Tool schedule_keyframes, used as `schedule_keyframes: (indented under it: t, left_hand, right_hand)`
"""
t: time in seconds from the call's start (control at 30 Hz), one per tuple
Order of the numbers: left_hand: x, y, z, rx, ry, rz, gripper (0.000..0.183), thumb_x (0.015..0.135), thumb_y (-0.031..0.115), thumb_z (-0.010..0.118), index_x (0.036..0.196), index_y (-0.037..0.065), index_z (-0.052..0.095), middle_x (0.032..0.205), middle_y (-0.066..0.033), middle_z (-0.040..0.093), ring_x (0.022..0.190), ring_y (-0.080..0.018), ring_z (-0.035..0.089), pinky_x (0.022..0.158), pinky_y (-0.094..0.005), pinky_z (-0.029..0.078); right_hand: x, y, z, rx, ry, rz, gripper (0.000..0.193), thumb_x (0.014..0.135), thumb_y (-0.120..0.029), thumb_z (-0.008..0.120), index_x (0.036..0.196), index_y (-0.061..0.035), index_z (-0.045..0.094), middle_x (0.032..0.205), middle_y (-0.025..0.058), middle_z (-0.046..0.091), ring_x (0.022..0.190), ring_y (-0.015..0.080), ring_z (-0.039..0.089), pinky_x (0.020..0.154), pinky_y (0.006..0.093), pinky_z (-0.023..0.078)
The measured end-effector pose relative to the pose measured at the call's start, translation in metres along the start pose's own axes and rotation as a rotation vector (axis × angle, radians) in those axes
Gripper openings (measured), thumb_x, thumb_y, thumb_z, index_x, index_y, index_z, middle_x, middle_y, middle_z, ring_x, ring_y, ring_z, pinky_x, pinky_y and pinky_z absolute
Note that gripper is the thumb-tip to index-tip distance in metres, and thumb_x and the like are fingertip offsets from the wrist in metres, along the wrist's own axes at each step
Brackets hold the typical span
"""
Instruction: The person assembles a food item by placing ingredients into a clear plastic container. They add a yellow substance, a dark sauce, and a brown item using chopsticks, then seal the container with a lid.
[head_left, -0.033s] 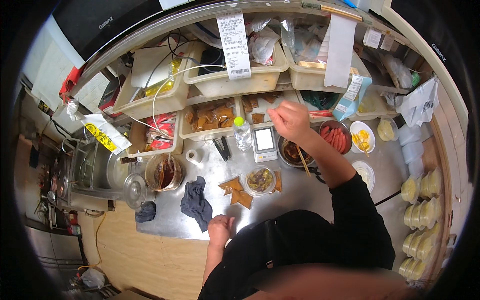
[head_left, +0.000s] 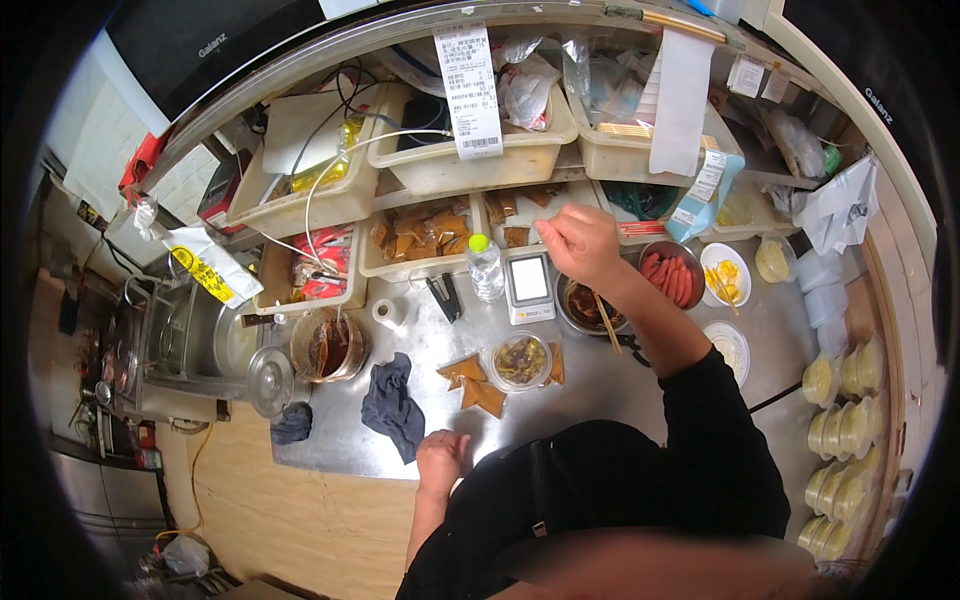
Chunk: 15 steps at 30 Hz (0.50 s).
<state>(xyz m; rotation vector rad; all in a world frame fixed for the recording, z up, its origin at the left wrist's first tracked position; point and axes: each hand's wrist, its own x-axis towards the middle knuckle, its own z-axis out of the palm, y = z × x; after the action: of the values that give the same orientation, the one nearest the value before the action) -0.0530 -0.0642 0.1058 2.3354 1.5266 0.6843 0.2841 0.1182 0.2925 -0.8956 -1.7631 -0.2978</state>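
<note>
My right hand is raised with curled fingers between the digital scale and a bowl of red sausages. Whether anything is inside those fingers is hidden. Below it stands a pot of dark sauce with chopsticks in it, partly covered by my forearm. Loosely closed, my left hand is at the table's front edge, beside a dark cloth; nothing shows in it. Ahead of me, a round tub of food sits among brown sauce packets.
A clear bottle with a green cap and a black stapler-like tool stand behind. At left are a sauce pot and a metal lid. Storage bins line the shelf; stacked lidded tubs stand at right.
</note>
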Motion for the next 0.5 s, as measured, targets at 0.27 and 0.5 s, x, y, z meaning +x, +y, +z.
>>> schedule_keyframes:
  t: [0.27, 0.5]
  left_hand:
    - [0.001, 0.001, -0.002, 0.046, 0.006, 0.037, 0.023, 0.076, 0.019, 0.073, 0.065, 0.005, 0.058, 0.065, -0.0116, 0.057, 0.064, -0.032, 0.059, 0.061, -0.0414, 0.048]
    - [0.002, 0.005, 0.001, 0.046, 0.028, 0.034, 0.022, 0.076, 0.018, 0.073, 0.065, 0.005, 0.059, 0.065, -0.0118, 0.057, 0.063, -0.0323, 0.059, 0.061, -0.0418, 0.047]
  right_hand:
    - [0.054, 0.021, 0.003, -0.062, 0.233, 0.033, 0.017, 0.081, -0.013, 0.07, 0.093, -0.0027, 0.063, 0.077, 0.01, 0.057, 0.066, 0.0256, 0.058, 0.057, 0.0337, 0.047]
    - [0.197, 0.041, -0.005, -0.212, 0.355, -0.067, 0.042, 0.083, -0.024, 0.071, 0.112, 0.0013, 0.057, 0.101, 0.0169, 0.059, 0.093, 0.0293, 0.058, 0.081, 0.0365, 0.047]
